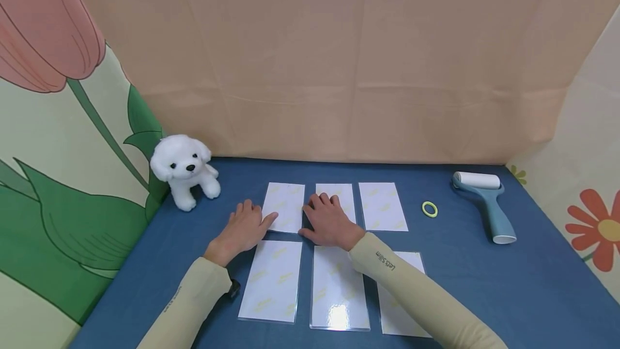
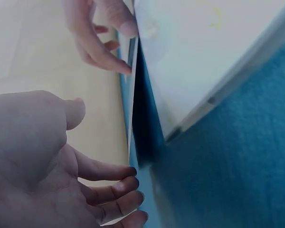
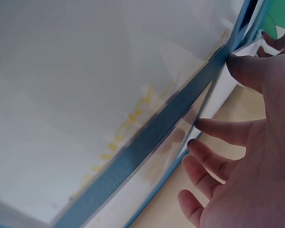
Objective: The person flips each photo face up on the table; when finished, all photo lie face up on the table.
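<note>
White cards with faint yellow print lie in two rows of three. My left hand (image 1: 239,232) is at the left edge of the back-left card (image 1: 287,202), thumb stretched over its lower part. In the left wrist view, its fingers (image 2: 118,187) are loosely bent by a card edge. My right hand (image 1: 330,224) lies over the back-middle card (image 1: 345,194), fingers spread, thumb near the back-left card's lower right corner. In the right wrist view, the thumb (image 3: 249,71) and index fingertip meet card edges. Neither hand visibly grasps anything.
The back-right card (image 1: 382,207) and front cards, left (image 1: 271,284), middle (image 1: 339,290) and right (image 1: 399,311), lie flat on blue cloth. The right forearm partly covers the front-right one. A white plush dog (image 1: 184,171), yellow-green ring (image 1: 429,209) and lint roller (image 1: 494,209) stand around.
</note>
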Motion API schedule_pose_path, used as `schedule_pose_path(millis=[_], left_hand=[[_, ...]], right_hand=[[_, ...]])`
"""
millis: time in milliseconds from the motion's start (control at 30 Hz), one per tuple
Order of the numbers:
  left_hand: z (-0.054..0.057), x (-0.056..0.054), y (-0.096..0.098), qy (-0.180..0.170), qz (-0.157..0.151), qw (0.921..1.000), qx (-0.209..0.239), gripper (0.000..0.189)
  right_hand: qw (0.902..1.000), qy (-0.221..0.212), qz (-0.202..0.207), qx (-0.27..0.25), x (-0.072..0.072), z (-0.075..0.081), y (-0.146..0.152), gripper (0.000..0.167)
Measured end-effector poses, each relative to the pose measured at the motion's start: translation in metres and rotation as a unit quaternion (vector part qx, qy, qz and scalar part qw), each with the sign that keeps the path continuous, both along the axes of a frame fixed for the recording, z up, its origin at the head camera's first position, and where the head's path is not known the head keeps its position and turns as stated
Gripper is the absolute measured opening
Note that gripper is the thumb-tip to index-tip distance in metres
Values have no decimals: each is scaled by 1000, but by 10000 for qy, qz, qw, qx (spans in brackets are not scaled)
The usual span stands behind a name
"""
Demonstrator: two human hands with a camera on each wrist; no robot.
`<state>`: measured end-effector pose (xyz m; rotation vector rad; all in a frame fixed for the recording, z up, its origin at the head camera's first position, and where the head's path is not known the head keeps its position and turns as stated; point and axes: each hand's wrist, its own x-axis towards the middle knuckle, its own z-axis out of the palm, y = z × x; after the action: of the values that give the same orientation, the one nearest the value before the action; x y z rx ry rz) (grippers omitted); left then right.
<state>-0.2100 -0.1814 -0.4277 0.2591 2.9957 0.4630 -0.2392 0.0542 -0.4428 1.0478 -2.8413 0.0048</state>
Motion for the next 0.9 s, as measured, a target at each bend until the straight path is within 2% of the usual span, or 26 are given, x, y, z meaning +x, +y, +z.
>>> schedule_pose_path(millis=[100,167,233,300,433,533,667,767,900], left_hand=[[2,0,1,109,100,9998,117,60],[4,-1,1,181,187,9990,363,57],[6,-2,2,201,297,9959,826,51],[8,-4,2,158,426,9891,1402,46],[13,-5,4,-6,742,9653,2504,42],[18,-5,9,-140,914,9395,3298,44],[24,-5,19,-294,973,9025,4185,43],[26,-6,27,-356,906,8892,4471,42],[27,-9,38,-343,773,8794,4686,44]], right_hand=[[10000,-8,48,31,-1,0,0,57],[9999,21,109,1,-2,1,-1,56],[9998,30,174,-15,-3,1,-1,56],[9997,22,235,-67,-4,0,-1,55],[9995,-118,251,-171,-7,-1,0,55],[9986,-381,145,-345,-10,-2,2,56],[9933,-932,-30,-685,-12,-1,3,57],[9864,-1312,-107,-982,-12,1,3,58],[9751,-1648,-173,-1472,-9,8,5,56]])
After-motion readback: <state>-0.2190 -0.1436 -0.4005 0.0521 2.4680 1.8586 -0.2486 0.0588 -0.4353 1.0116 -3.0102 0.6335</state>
